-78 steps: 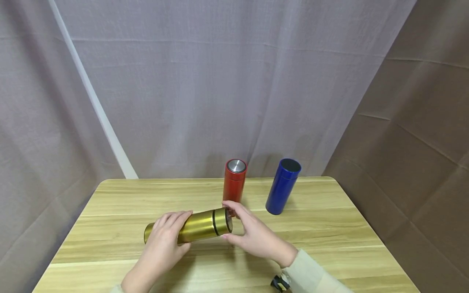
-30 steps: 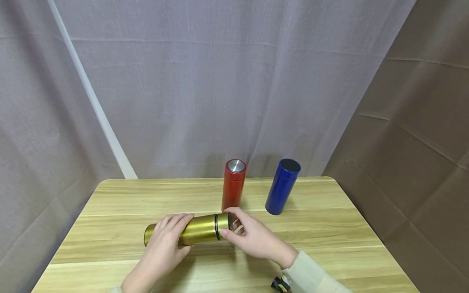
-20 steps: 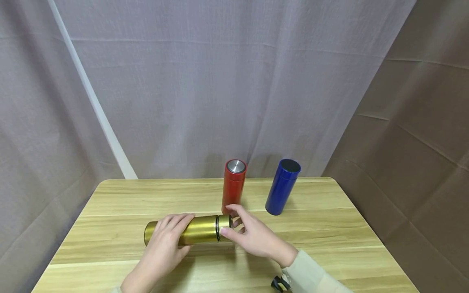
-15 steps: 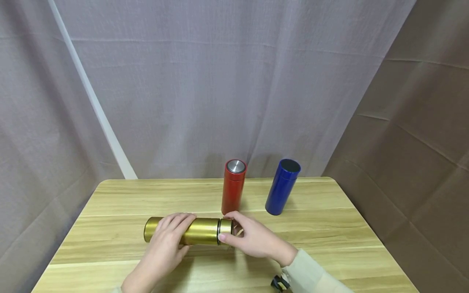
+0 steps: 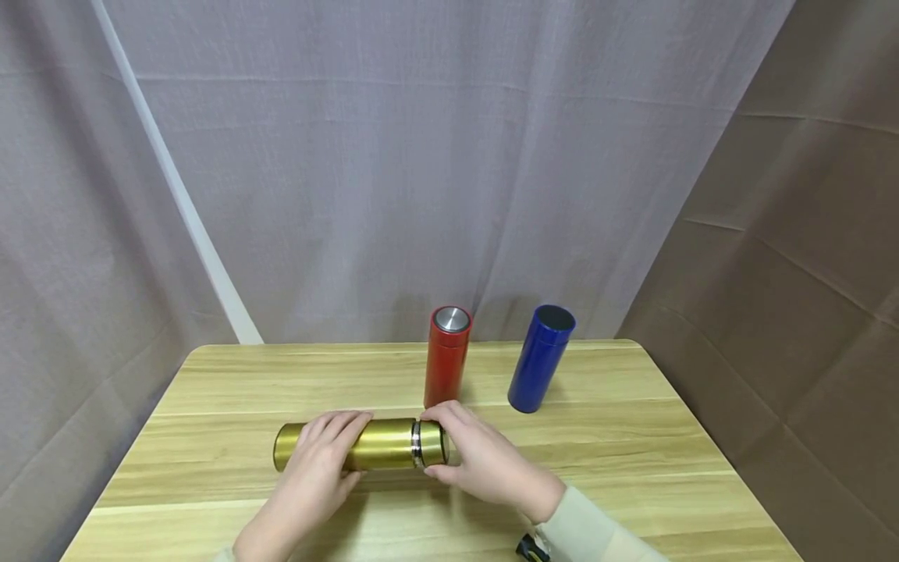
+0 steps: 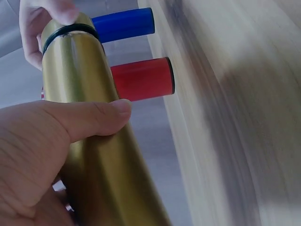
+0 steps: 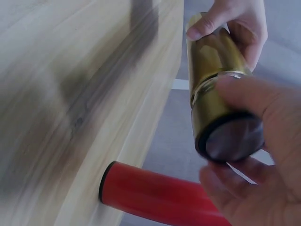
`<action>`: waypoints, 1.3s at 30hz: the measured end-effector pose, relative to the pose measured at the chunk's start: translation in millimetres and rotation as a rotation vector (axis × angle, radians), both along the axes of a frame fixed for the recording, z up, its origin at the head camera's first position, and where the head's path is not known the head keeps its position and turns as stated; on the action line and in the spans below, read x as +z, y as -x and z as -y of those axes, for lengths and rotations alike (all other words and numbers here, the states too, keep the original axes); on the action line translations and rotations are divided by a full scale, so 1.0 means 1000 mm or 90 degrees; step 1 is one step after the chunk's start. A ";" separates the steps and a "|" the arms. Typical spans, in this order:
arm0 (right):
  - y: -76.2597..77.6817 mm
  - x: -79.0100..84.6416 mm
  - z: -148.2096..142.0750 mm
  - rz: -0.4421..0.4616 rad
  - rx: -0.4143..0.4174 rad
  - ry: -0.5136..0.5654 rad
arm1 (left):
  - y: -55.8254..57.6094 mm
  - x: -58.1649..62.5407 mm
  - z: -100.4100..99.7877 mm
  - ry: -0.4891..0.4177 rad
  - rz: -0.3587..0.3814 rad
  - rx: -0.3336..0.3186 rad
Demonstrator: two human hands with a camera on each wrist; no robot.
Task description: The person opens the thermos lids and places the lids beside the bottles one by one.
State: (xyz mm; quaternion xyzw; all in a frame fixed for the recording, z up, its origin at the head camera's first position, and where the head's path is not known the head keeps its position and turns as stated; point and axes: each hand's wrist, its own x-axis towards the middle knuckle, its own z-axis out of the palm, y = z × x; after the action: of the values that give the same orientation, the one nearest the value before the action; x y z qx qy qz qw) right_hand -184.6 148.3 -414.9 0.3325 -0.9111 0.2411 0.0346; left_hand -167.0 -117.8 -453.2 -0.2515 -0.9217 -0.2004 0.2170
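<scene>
My left hand (image 5: 312, 464) grips the body of a gold thermos bottle (image 5: 386, 443), which lies level on its side above the table. In the left wrist view its thumb crosses the gold body (image 6: 77, 70). My right hand (image 5: 492, 464) pinches the bottle's gold lid (image 5: 433, 442) between thumb and fingers. A narrow silvery band shows between lid and body, also visible in the right wrist view beside the lid (image 7: 211, 110). The lid's dark, shiny end faces right, partly covered by the right fingers.
Just behind the lid stands a red bottle (image 5: 446, 367) with a silver top. A blue bottle (image 5: 541, 359) with a dark top stands to its right. Both are upright on the wooden table (image 5: 211, 398), backed by a grey curtain (image 5: 421, 156).
The bottle's lid end has come down, so the bottle now lies level. The right fingers have shifted round the lid, and the dark seam there now shows silver. The left hand keeps its grip.
</scene>
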 end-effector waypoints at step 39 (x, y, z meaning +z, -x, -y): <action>0.028 -0.062 0.061 0.155 -0.085 0.092 | 0.092 0.004 0.020 -0.356 0.259 0.129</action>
State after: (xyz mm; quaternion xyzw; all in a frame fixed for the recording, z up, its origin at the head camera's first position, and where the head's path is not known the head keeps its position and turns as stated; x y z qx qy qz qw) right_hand -212.2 87.6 -477.2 0.2361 -0.9091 0.3414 -0.0360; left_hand -259.0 -137.3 -449.0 -0.0445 -0.8759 -0.4680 0.1086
